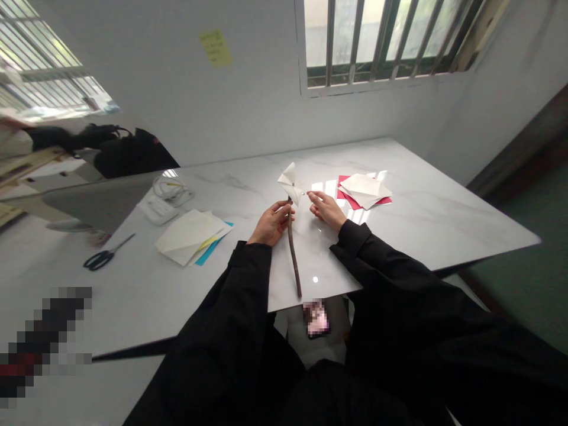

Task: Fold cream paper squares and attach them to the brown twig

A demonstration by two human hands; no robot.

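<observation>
My left hand (271, 223) grips a thin brown stick (293, 254) near its top; the stick slants down toward the table's near edge. A white folded paper shape (291, 182) sits at the stick's upper end. My right hand (326, 208) is just to the right of the paper shape, fingers curled with the fingertips close to it; whether they touch it I cannot tell. Both arms wear black sleeves.
On the white marble table (421, 219) lie a stack of cream, yellow and blue sheets (191, 236) at left, black scissors (106, 253) farther left, white cables (167, 190), and red and white papers (364, 190) at right. A barred window (386, 35) is behind.
</observation>
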